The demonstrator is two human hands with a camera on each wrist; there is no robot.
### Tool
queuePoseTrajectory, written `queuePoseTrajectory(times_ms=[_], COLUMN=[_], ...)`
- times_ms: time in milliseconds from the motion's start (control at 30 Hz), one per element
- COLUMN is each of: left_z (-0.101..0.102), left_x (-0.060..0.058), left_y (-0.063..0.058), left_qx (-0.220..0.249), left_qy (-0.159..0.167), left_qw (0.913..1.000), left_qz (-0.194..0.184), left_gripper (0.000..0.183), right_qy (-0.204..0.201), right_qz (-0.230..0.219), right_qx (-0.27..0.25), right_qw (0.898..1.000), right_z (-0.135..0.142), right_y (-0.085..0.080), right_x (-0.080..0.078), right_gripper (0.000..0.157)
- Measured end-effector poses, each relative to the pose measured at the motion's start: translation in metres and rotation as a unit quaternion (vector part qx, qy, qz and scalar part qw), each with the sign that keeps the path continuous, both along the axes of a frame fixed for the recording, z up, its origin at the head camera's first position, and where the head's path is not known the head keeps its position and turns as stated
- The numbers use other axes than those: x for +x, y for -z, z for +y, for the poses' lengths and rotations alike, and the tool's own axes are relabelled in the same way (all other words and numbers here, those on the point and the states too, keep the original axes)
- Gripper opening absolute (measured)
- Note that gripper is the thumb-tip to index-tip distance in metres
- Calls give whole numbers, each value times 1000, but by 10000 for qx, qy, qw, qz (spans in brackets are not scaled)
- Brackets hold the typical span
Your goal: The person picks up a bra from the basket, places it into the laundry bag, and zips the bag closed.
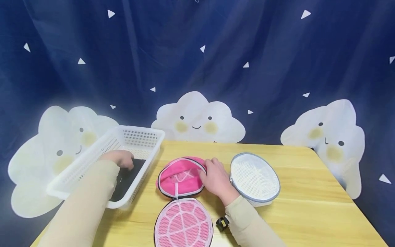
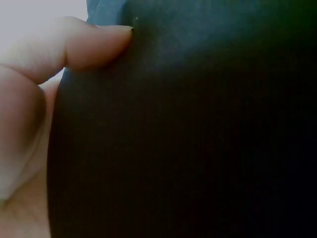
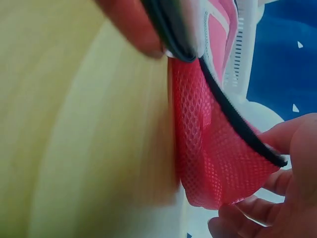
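Inside the white basket (image 1: 123,202), my left hand (image 1: 121,159) reaches down with curled fingers at a black cloth-like item (image 1: 128,181). In the left wrist view my thumb (image 2: 99,47) lies over the edge of this dark item (image 2: 188,139), which fills most of the picture. A pink mesh laundry bag (image 1: 177,183) lies unzipped, its round mesh lid (image 1: 183,224) folded toward me. My right hand (image 1: 217,178) grips the bag's right rim. In the right wrist view the fingers (image 3: 257,210) hold the black zipper edge and pink mesh.
Close to the right of my right hand stands a white mesh bag (image 1: 254,176) with a grey rim. A small black object (image 1: 222,223) is by my right sleeve. The wooden table (image 1: 311,206) ends before a dark blue curtain (image 1: 197,68) with clouds.
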State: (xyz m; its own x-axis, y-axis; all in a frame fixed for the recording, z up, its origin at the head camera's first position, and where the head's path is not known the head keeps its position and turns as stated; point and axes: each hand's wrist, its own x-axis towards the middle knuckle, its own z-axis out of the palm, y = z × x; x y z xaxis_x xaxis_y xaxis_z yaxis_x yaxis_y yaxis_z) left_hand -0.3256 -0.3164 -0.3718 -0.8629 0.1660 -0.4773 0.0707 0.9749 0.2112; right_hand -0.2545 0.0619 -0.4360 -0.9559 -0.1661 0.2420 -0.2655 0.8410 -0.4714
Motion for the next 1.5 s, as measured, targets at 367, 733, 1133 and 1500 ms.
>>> queuePoseTrajectory(times_ms=[367, 733, 1133, 1500], left_z=[-2, -1, -9, -10], left_x=[0, 4, 6, 8], left_y=[1, -8, -14, -24], left_qx=[-8, 147, 270, 350], left_qy=[290, 418, 652, 821], left_qw=[9995, 9986, 9954, 9885], left_qz=[157, 291, 641, 1217], left_gripper=[50, 53, 50, 57], right_qy=[-58, -18, -21, -93], right_qz=[133, 637, 457, 364], right_qx=[-243, -541, -1122, -1266], right_qw=[9996, 9965, 9926, 9912], right_z=[1, 4, 3, 4], right_y=[-3, -2, 0, 0], right_x=[0, -5, -2, -3], right_gripper=[29, 21, 19, 19])
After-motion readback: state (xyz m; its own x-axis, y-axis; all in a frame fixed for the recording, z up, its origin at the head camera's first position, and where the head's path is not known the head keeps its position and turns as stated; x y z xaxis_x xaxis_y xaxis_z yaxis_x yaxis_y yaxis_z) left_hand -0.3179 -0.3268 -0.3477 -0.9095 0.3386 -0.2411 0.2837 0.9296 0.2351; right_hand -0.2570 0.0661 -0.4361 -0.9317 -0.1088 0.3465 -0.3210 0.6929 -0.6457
